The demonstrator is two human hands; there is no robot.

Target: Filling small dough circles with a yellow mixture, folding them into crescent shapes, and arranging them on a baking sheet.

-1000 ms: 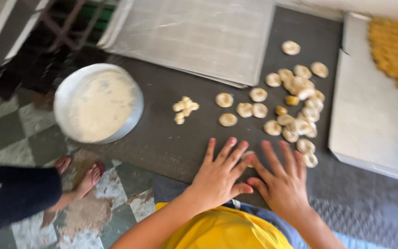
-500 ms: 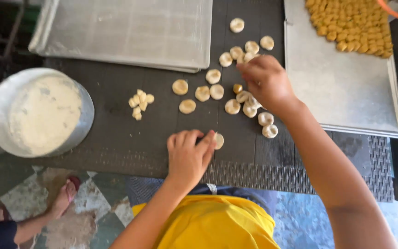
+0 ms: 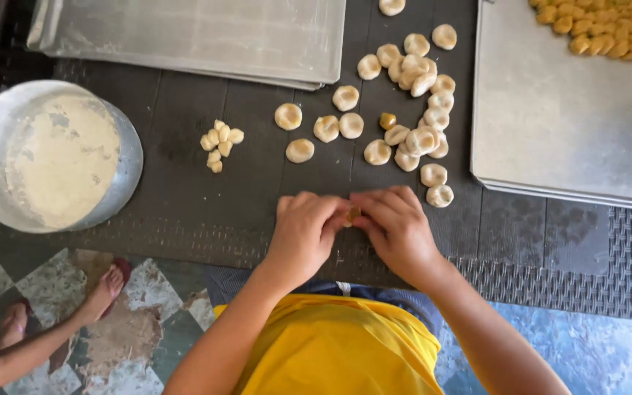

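Observation:
My left hand (image 3: pixel 305 232) and my right hand (image 3: pixel 396 230) meet at the near edge of a dark mat (image 3: pixel 184 197), fingers curled together around a small piece of dough (image 3: pixel 352 214) that shows only between the fingertips. Beyond them lie several pale round dough pieces (image 3: pixel 418 139), each with a dent in its top, clustered toward the right. One small darker brown ball (image 3: pixel 388 121) sits among them. A heap of smaller dough bits (image 3: pixel 221 143) lies further left.
A round metal bowl (image 3: pixel 129 157) with pale dough or flour stands at the left. An upside-down metal tray (image 3: pixel 199 36) lies at the back, and another tray (image 3: pixel 565 132) at the right carries golden pieces (image 3: pixel 608 29). Someone's bare feet (image 3: pixel 104 289) rest on the tiled floor.
My right hand came back from the dough cluster to the near edge and joined my left hand. Both hands now close together on one small piece.

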